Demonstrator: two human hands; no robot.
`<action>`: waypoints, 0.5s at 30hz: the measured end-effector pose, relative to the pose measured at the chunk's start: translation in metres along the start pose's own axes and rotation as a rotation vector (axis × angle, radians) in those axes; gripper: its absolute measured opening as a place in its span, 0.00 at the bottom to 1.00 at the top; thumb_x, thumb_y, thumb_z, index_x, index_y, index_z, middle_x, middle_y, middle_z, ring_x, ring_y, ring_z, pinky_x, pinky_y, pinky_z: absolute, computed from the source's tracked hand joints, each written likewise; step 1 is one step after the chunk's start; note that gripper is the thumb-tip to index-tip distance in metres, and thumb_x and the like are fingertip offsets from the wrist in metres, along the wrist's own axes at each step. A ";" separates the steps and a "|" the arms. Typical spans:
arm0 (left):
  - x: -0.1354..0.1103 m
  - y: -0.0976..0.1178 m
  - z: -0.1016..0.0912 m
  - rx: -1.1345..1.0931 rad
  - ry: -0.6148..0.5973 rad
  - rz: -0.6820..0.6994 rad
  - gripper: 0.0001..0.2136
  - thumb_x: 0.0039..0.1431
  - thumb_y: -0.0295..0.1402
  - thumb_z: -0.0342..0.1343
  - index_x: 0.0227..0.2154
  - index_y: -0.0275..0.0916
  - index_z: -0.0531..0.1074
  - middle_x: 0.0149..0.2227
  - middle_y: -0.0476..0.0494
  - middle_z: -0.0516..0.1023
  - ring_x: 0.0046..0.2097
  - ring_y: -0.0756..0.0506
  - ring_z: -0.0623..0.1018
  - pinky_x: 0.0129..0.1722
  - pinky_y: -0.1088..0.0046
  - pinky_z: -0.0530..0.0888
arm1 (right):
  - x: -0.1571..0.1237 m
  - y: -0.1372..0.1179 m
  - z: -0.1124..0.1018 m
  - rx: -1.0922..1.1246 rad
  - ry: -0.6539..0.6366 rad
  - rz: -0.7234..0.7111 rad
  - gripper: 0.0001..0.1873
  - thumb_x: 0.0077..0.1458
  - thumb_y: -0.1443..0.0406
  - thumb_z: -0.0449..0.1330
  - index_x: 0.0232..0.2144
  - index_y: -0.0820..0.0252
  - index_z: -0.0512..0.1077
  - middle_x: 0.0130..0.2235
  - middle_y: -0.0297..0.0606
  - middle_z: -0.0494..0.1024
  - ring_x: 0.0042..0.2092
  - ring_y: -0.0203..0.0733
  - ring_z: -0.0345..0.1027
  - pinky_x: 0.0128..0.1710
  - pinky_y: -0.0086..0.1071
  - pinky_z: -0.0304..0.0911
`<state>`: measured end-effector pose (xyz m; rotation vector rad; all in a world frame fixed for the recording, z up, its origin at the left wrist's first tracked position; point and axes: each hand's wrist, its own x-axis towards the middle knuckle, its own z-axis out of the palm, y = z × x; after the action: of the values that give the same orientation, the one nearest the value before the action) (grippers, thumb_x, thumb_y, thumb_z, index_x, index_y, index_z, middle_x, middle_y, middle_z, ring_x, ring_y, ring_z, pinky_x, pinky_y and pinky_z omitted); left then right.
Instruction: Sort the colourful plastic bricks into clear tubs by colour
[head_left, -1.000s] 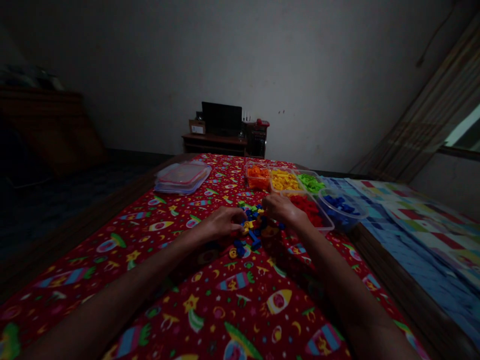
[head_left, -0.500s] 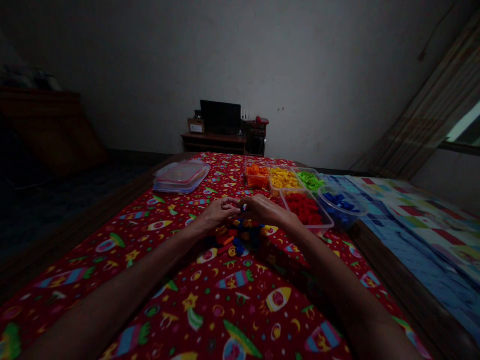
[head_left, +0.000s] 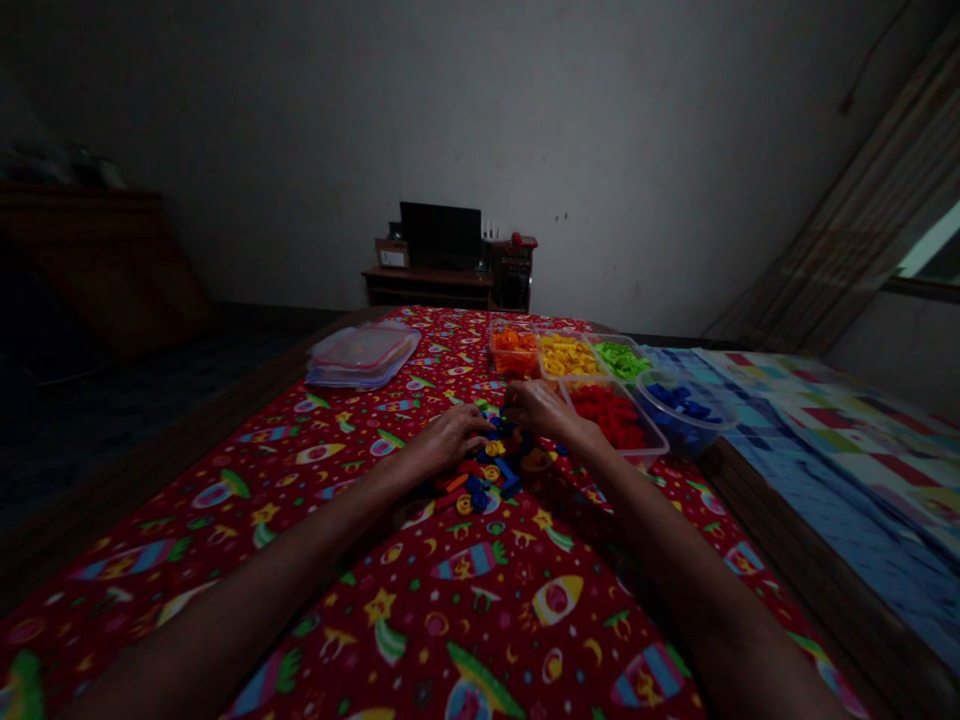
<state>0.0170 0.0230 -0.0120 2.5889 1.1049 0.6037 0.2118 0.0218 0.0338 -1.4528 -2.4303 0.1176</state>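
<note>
A small pile of mixed plastic toy blocks (head_left: 491,474), in blue, yellow, orange and red, lies on the red patterned cloth (head_left: 480,610). At the pile's left side is my left hand (head_left: 454,438), its fingers stretched out and slightly apart against the blocks. My right hand (head_left: 538,408) arches over the far right side of the pile, fingers bent down and drawn together. Its fingertips are in shadow, so any piece between them is hidden. Just right of that hand stands a clear box of red blocks (head_left: 611,418).
Behind the red box are clear containers of orange pieces (head_left: 514,350), yellow pieces (head_left: 568,355) and green pieces (head_left: 621,361). A round tub of blue pieces (head_left: 684,405) sits at the right edge. Stacked lids (head_left: 364,352) lie at the back left. A bed (head_left: 840,460) adjoins the right side.
My hands have moved apart slightly and to the right. My left hand has come down onto the pile. More blue and yellow blocks now show between the hands.
</note>
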 end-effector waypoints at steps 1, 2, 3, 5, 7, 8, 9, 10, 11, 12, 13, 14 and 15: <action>0.001 0.000 0.001 0.003 0.008 0.009 0.11 0.57 0.33 0.55 0.40 0.39 0.77 0.40 0.41 0.76 0.42 0.45 0.75 0.43 0.71 0.70 | 0.000 0.000 0.000 0.000 0.003 0.004 0.09 0.54 0.70 0.57 0.38 0.66 0.74 0.36 0.44 0.78 0.36 0.39 0.69 0.31 0.26 0.54; 0.003 0.000 0.001 -0.002 0.026 0.009 0.10 0.57 0.34 0.55 0.39 0.38 0.78 0.40 0.41 0.76 0.43 0.44 0.75 0.44 0.70 0.70 | 0.000 0.000 0.000 0.002 0.007 0.007 0.09 0.54 0.70 0.57 0.38 0.66 0.74 0.35 0.43 0.78 0.35 0.39 0.69 0.30 0.26 0.54; 0.004 0.000 0.001 -0.015 0.051 -0.008 0.10 0.56 0.34 0.56 0.38 0.38 0.78 0.40 0.41 0.77 0.43 0.43 0.75 0.44 0.70 0.70 | 0.000 0.001 0.000 0.009 0.012 0.009 0.09 0.54 0.69 0.58 0.38 0.66 0.74 0.35 0.43 0.78 0.35 0.38 0.69 0.30 0.26 0.54; 0.007 0.000 -0.001 -0.084 0.117 -0.084 0.10 0.53 0.35 0.57 0.36 0.38 0.78 0.38 0.42 0.78 0.42 0.43 0.76 0.44 0.69 0.71 | 0.001 0.000 0.000 0.048 0.016 0.000 0.09 0.53 0.69 0.58 0.38 0.65 0.75 0.35 0.42 0.78 0.34 0.37 0.69 0.30 0.26 0.54; 0.008 -0.001 -0.002 -0.221 0.162 -0.185 0.12 0.52 0.38 0.57 0.35 0.38 0.78 0.37 0.44 0.79 0.40 0.43 0.76 0.41 0.70 0.71 | 0.000 -0.002 -0.002 0.097 0.016 -0.029 0.09 0.53 0.70 0.59 0.38 0.65 0.75 0.34 0.41 0.78 0.33 0.36 0.69 0.30 0.25 0.54; 0.009 -0.002 -0.003 -0.308 0.167 -0.227 0.13 0.52 0.40 0.56 0.35 0.37 0.78 0.36 0.44 0.80 0.39 0.43 0.76 0.39 0.70 0.71 | 0.000 -0.003 -0.002 0.115 0.017 -0.049 0.10 0.53 0.71 0.59 0.38 0.65 0.75 0.34 0.41 0.78 0.34 0.36 0.69 0.30 0.25 0.55; 0.008 -0.002 -0.004 -0.398 0.160 -0.257 0.15 0.52 0.43 0.56 0.35 0.37 0.78 0.35 0.45 0.80 0.37 0.43 0.77 0.37 0.71 0.71 | -0.001 -0.004 -0.003 0.127 0.023 -0.072 0.10 0.53 0.71 0.59 0.39 0.65 0.75 0.35 0.41 0.78 0.34 0.36 0.69 0.31 0.24 0.55; 0.008 -0.002 -0.004 -0.481 0.147 -0.277 0.17 0.52 0.45 0.55 0.35 0.37 0.78 0.33 0.46 0.80 0.36 0.44 0.76 0.35 0.72 0.71 | -0.001 -0.006 -0.004 0.135 0.029 -0.097 0.11 0.53 0.72 0.59 0.40 0.65 0.75 0.35 0.41 0.78 0.34 0.36 0.68 0.31 0.24 0.55; 0.007 -0.002 -0.004 -0.551 0.134 -0.293 0.18 0.51 0.47 0.55 0.34 0.37 0.78 0.31 0.47 0.79 0.34 0.45 0.76 0.32 0.74 0.70 | -0.002 -0.007 -0.005 0.140 0.036 -0.123 0.12 0.53 0.72 0.58 0.41 0.65 0.75 0.35 0.41 0.78 0.34 0.35 0.68 0.31 0.24 0.54; 0.006 -0.002 -0.004 -0.604 0.127 -0.304 0.19 0.51 0.49 0.55 0.33 0.37 0.78 0.29 0.48 0.79 0.32 0.46 0.75 0.30 0.75 0.70 | -0.003 -0.008 -0.006 0.145 0.040 -0.151 0.13 0.54 0.72 0.58 0.43 0.65 0.74 0.35 0.41 0.78 0.34 0.35 0.68 0.31 0.25 0.54; 0.005 -0.002 -0.005 -0.638 0.131 -0.313 0.20 0.51 0.50 0.55 0.32 0.36 0.78 0.28 0.48 0.78 0.30 0.47 0.74 0.28 0.75 0.69 | -0.004 -0.009 -0.007 0.151 0.039 -0.177 0.14 0.54 0.72 0.58 0.44 0.64 0.74 0.35 0.41 0.78 0.33 0.35 0.68 0.32 0.25 0.54; 0.004 -0.001 -0.005 -0.653 0.140 -0.319 0.21 0.50 0.51 0.55 0.31 0.36 0.77 0.27 0.49 0.77 0.29 0.48 0.74 0.27 0.76 0.68 | -0.005 -0.009 -0.007 0.157 0.033 -0.198 0.15 0.54 0.73 0.58 0.45 0.64 0.74 0.35 0.40 0.78 0.33 0.34 0.67 0.32 0.25 0.54; 0.003 0.000 -0.005 -0.651 0.149 -0.322 0.21 0.50 0.52 0.55 0.29 0.36 0.77 0.25 0.50 0.76 0.28 0.49 0.73 0.26 0.77 0.67 | -0.005 -0.010 -0.007 0.161 0.024 -0.211 0.15 0.54 0.73 0.58 0.44 0.63 0.75 0.34 0.39 0.78 0.33 0.34 0.67 0.32 0.25 0.54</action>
<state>0.0164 0.0259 -0.0067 1.7976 1.1034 0.9042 0.2077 0.0117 0.0418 -1.1177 -2.4732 0.2416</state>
